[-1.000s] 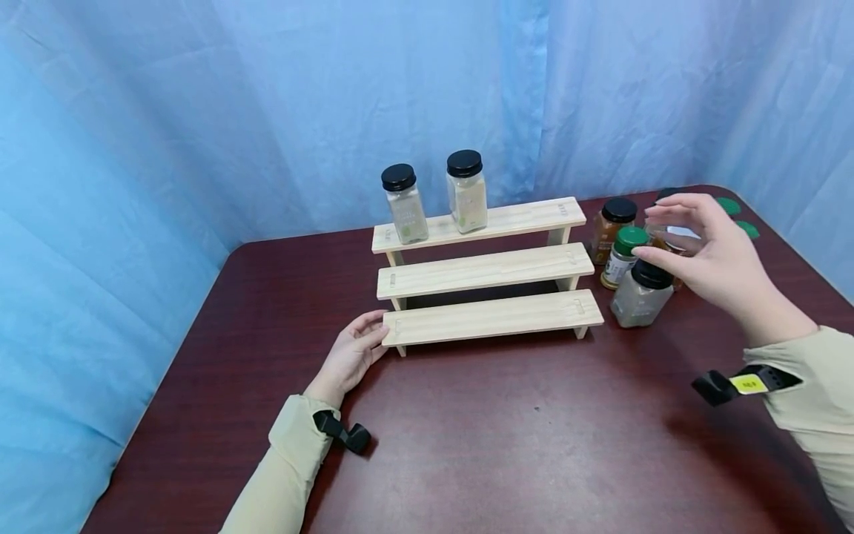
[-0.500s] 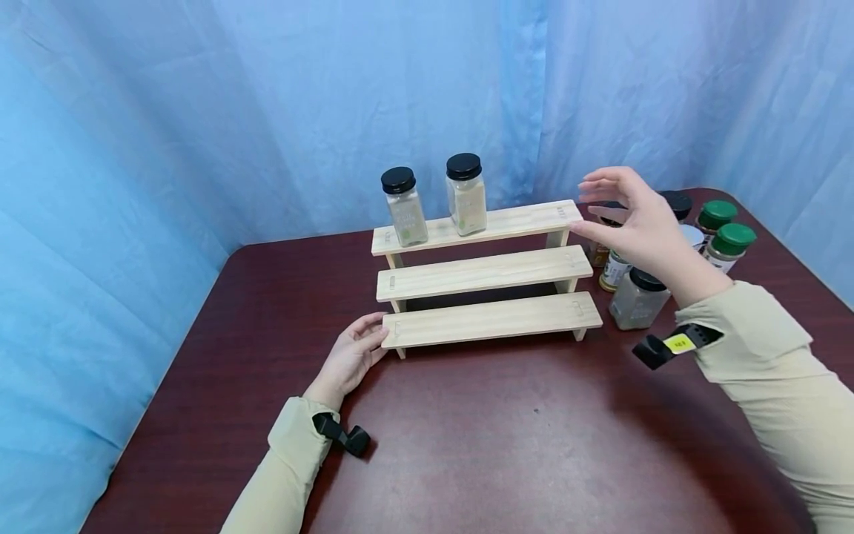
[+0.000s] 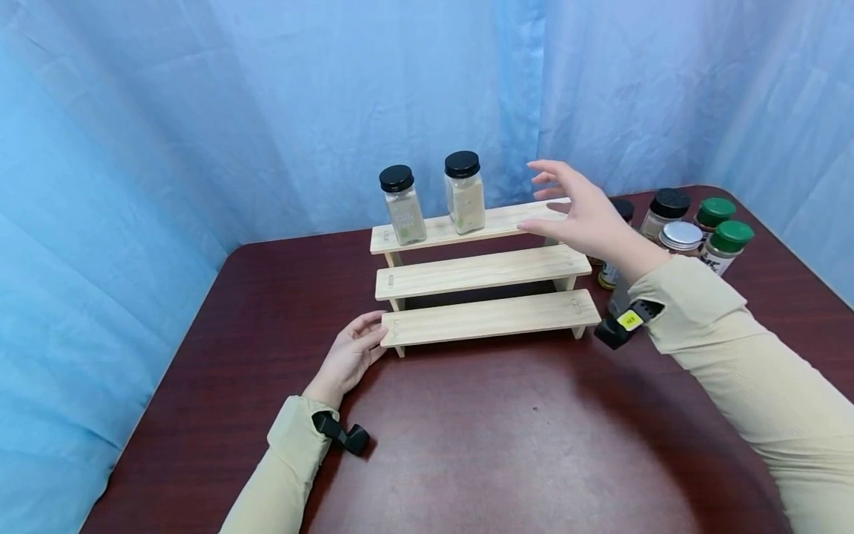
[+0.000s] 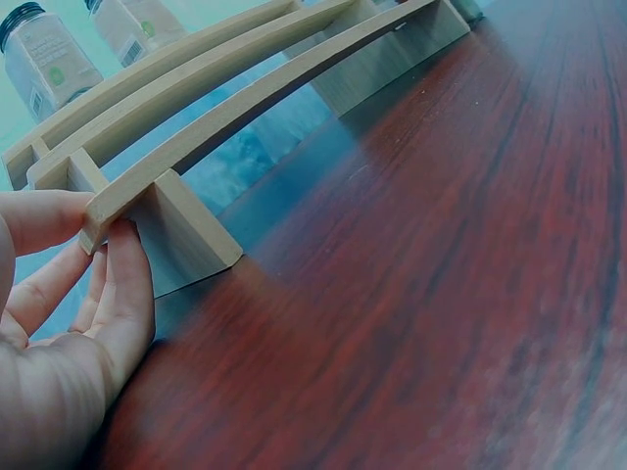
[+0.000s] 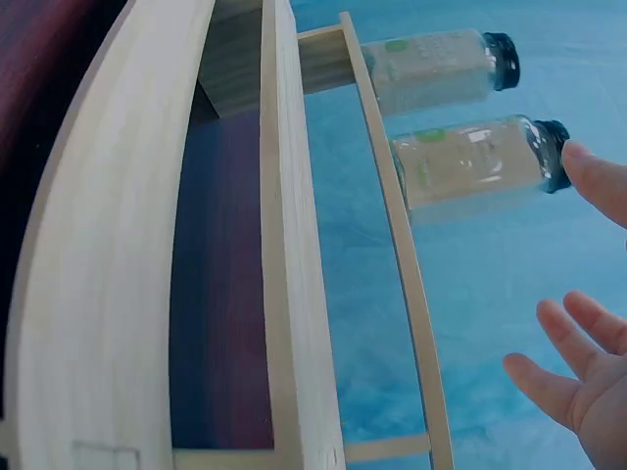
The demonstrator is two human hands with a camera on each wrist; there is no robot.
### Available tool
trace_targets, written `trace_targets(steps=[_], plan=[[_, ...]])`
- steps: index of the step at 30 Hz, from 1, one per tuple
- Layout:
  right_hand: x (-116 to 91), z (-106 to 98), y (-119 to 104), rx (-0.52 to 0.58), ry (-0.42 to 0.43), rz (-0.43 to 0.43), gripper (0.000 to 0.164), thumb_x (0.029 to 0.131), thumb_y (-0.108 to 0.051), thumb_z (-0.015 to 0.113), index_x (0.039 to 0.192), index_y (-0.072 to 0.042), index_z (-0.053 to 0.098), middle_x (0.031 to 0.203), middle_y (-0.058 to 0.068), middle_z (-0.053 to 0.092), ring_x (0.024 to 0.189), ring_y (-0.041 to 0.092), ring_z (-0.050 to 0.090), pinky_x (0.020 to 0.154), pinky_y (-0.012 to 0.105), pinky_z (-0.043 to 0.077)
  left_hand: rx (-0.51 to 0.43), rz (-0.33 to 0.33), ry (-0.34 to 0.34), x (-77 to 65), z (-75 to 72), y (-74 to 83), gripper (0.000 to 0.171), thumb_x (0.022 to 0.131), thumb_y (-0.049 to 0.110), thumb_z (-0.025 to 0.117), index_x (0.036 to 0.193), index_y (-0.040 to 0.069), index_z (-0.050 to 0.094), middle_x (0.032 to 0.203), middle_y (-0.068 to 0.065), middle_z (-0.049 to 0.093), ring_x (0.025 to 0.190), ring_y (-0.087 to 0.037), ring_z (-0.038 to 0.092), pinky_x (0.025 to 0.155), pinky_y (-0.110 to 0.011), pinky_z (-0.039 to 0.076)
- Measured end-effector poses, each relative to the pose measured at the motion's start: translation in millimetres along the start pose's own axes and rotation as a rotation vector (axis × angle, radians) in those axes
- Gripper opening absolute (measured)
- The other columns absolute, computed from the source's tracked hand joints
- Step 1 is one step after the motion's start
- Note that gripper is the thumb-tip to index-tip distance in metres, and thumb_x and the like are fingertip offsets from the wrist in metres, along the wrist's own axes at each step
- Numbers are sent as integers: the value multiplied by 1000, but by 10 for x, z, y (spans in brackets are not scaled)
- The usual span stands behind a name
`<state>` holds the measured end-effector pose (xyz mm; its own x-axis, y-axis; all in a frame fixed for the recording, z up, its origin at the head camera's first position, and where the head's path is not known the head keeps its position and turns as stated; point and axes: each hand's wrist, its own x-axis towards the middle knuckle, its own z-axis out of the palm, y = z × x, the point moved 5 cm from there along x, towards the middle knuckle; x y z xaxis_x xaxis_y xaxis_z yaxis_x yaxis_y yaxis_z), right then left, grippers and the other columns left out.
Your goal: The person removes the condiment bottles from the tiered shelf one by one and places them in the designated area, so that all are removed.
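Note:
A three-step wooden spice rack [image 3: 487, 271] stands on the table. At the left end of its lowest shelf, my left hand [image 3: 351, 354] pinches the board, thumb over the edge and fingers beneath, as the left wrist view shows. Two glass spice jars with black lids, a left jar [image 3: 405, 211] and a right jar [image 3: 465, 199], stand upright on the top shelf. Over that shelf's right part hovers my right hand [image 3: 580, 211], fingers spread and holding nothing. From the right wrist view, the right hand [image 5: 598, 382] appears beside the jars on the top step.
Several spice jars cluster on the table right of the rack, including a green-lidded jar [image 3: 730, 239], a silver-lidded jar [image 3: 680, 236] and a black-lidded jar [image 3: 667, 208]. My right forearm partly covers this group. A blue curtain [image 3: 320, 111] hangs behind the dark red table [image 3: 467, 430].
My right hand has moved left from above the jar cluster to over the top shelf, fingers spread throughout. My left hand keeps its hold on the rack; the jars stay put.

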<state>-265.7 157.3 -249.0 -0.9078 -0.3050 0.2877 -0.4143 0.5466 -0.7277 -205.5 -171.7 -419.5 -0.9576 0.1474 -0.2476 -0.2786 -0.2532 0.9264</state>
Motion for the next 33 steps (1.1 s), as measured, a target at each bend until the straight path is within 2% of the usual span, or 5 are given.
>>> trace_targets(steps=[5,10,16,22,33], plan=[[145,89,-48,-15,-18,-30,77,84,-20,72,148,-21,29,139,16,39,127,34,43,107,51,34,12,-5,-2,2,-5,8,45,97,-3,44,140,-3,31,90,5,53,78,-2,58,71,-16,50],[293,213,-92,-47,-32,-37,80,84,-22,73,149,-22,26,142,17,36,129,34,40,106,52,33,2,8,-17,-2,-12,15,44,97,-4,43,139,-4,31,96,4,56,84,-4,61,75,-19,51],[432,384,-149,-115,-43,-60,87,82,-23,75,150,-25,22,144,19,31,129,35,39,97,52,39,7,22,-23,-9,-15,18,44,97,-4,43,139,-4,31,101,3,57,88,-5,61,78,-20,51],[476,504,-170,-131,-72,-55,92,80,-23,77,151,-30,18,147,17,29,128,32,38,94,52,39,-4,1,-21,-21,-10,11,45,96,-3,43,140,-3,31,100,3,56,85,-4,61,75,-18,51],[484,626,-148,-66,-32,-54,94,79,-18,78,149,-29,17,146,18,28,129,33,38,95,54,40,-12,-1,0,-16,-12,-2,45,97,-5,42,140,-4,30,92,4,55,80,-4,60,73,-18,50]])
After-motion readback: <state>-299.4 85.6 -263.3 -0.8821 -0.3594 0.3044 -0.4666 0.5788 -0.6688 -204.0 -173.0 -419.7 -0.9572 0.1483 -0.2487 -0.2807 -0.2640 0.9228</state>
